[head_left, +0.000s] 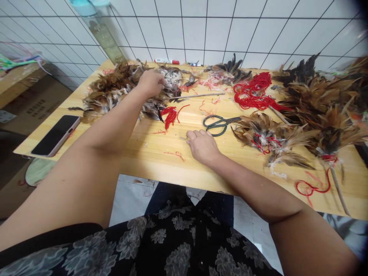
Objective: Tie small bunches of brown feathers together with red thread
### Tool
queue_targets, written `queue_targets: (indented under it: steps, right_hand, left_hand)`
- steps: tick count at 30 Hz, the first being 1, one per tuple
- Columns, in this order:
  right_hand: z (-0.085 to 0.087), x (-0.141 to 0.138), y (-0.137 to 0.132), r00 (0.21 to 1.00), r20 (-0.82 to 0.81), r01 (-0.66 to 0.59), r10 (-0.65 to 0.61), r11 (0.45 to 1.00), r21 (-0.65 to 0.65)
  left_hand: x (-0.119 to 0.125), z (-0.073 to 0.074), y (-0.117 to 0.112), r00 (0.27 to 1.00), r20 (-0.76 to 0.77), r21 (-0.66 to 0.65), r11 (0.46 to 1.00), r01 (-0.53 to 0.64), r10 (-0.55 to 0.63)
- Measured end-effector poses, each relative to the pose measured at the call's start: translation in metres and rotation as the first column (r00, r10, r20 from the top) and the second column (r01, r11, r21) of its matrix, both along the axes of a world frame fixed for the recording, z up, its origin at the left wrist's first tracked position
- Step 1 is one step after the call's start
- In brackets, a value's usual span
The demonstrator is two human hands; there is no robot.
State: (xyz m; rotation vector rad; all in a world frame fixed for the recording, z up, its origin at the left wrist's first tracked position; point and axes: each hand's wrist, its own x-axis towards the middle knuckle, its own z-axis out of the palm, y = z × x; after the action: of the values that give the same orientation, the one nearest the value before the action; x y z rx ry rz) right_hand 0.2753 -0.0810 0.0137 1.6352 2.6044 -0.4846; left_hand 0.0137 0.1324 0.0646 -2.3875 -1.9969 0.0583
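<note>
Couldn't tell what I held: left hand (151, 83) curled over loose feathers (110, 82), right hand (203, 146) half-curled; one bunch (330, 138) was tied.

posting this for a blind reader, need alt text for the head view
A person's left hand is at a pile of brown feathers on a wooden table, and the right hand is beside dark-handled scissors. Red yarn and more feathers lie to the right, a phone lies at left, and a bottle stands near the tiled wall.

Gap between red thread (170, 115) and scissors (225, 121)
</note>
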Motion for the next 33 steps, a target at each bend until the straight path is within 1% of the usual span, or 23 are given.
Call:
queue_targets:
  steps: [2, 4, 5, 6, 7, 8, 9, 10, 11, 12, 13, 14, 15, 16, 17, 18, 20, 21, 22, 25, 28, 31, 33]
  right_hand:
    - [0.002, 0.0, 0.0, 1.0, -0.004, 0.011, -0.011, 1.0, -0.012]
    - [0.005, 0.002, 0.0, 0.998, -0.031, 0.046, -0.047, 0.998, -0.037]
    - [0.006, 0.004, 0.0, 0.995, -0.059, 0.077, -0.08, 0.996, -0.052]
    - [0.007, 0.005, 0.0, 0.988, -0.097, 0.118, -0.124, 0.991, -0.065]
    - [0.006, 0.006, 0.001, 0.974, -0.143, 0.166, -0.176, 0.983, -0.077]
    - [0.005, 0.007, 0.002, 0.953, -0.196, 0.216, -0.229, 0.973, -0.084]
    - [0.001, 0.008, 0.004, 0.927, -0.257, 0.259, -0.273, 0.962, -0.09]
    - [-0.004, 0.009, 0.006, 0.895, -0.327, 0.287, -0.303, 0.953, -0.096]
    - [-0.01, 0.01, 0.009, 0.856, -0.408, 0.302, -0.318, 0.948, -0.105]
    - [-0.017, 0.01, 0.013, 0.805, -0.501, 0.297, -0.317, 0.947, -0.121]
    - [-0.024, 0.011, 0.017, 0.738, -0.6, 0.279, -0.31, 0.949, -0.147]
    - [-0.031, 0.011, 0.021, 0.647, -0.696, 0.257, -0.312, 0.948, -0.187]
    - [-0.037, 0.012, 0.025, 0.542, -0.777, 0.223, -0.32, 0.946, -0.234]
    - [-0.041, 0.013, 0.028, 0.441, -0.835, 0.175, -0.329, 0.944, -0.279]
    - [-0.043, 0.014, 0.031, 0.359, -0.869, 0.13, -0.341, 0.94, -0.315]
    - [-0.044, 0.015, 0.033, 0.299, -0.885, 0.091, -0.356, 0.934, -0.345]
    - [-0.04, 0.018, 0.035, 0.246, -0.89, 0.027, -0.383, 0.921, -0.389]
    - [-0.038, 0.019, 0.036, 0.238, -0.889, -0.003, -0.391, 0.915, -0.404]
    - [-0.035, 0.021, 0.036, 0.23, -0.89, -0.034, -0.393, 0.911, -0.411]
    - [-0.03, 0.026, 0.038, 0.203, -0.909, -0.129, -0.364, 0.91, -0.393]
    - [-0.032, 0.029, 0.043, 0.216, -0.917, -0.199, -0.336, 0.904, -0.378]
    - [-0.04, 0.029, 0.047, 0.227, -0.914, -0.175, -0.336, 0.909, -0.378]
    - [-0.044, 0.028, 0.048, 0.207, -0.914, -0.121, -0.348, 0.918, -0.377]
  left_hand:
    - [-0.004, -0.004, 0.007, 0.983, 0.183, 0.067, 0.998, -0.002, -0.01]
    - [-0.008, -0.016, 0.016, 0.935, 0.351, 0.178, 0.984, -0.007, -0.057]
    - [-0.009, -0.023, 0.019, 0.904, 0.416, 0.251, 0.968, -0.007, -0.101]
    - [-0.01, -0.032, 0.019, 0.866, 0.461, 0.327, 0.944, 0.036, -0.193]
    - [-0.009, -0.041, 0.016, 0.816, 0.48, 0.418, 0.902, 0.109, -0.321]
    - [-0.006, -0.05, 0.009, 0.756, 0.468, 0.508, 0.84, 0.193, -0.457]
    - [-0.002, -0.059, -0.001, 0.685, 0.431, 0.596, 0.755, 0.274, -0.588]
    - [0.003, -0.067, -0.014, 0.627, 0.382, 0.659, 0.676, 0.331, -0.679]
    - [0.009, -0.075, -0.029, 0.589, 0.34, 0.704, 0.614, 0.358, -0.733]
    - [0.016, -0.081, -0.044, 0.562, 0.314, 0.741, 0.568, 0.359, -0.765]
    - [0.023, -0.086, -0.058, 0.537, 0.3, 0.761, 0.537, 0.363, -0.788]
    - [0.029, -0.09, -0.071, 0.518, 0.297, 0.771, 0.522, 0.366, -0.802]
    - [0.034, -0.093, -0.082, 0.503, 0.309, 0.767, 0.524, 0.371, -0.807]
    - [0.038, -0.094, -0.09, 0.493, 0.338, 0.743, 0.549, 0.383, -0.802]
    - [0.041, -0.093, -0.097, 0.491, 0.387, 0.7, 0.595, 0.394, -0.78]
    - [0.042, -0.091, -0.101, 0.494, 0.45, 0.64, 0.655, 0.401, -0.743]
    - [0.043, -0.085, -0.107, 0.496, 0.589, 0.5, 0.77, 0.397, -0.638]
    - [0.043, -0.082, -0.109, 0.489, 0.645, 0.445, 0.809, 0.385, -0.587]
    - [0.044, -0.079, -0.109, 0.477, 0.684, 0.41, 0.832, 0.373, -0.551]
    - [0.049, -0.078, -0.11, 0.452, 0.714, 0.397, 0.84, 0.369, -0.536]
    - [0.055, -0.084, -0.108, 0.439, 0.706, 0.407, 0.826, 0.39, -0.555]
    - [0.056, -0.091, -0.102, 0.419, 0.708, 0.425, 0.817, 0.389, -0.568]
    - [0.051, -0.093, -0.098, 0.399, 0.705, 0.49, 0.81, 0.323, -0.586]
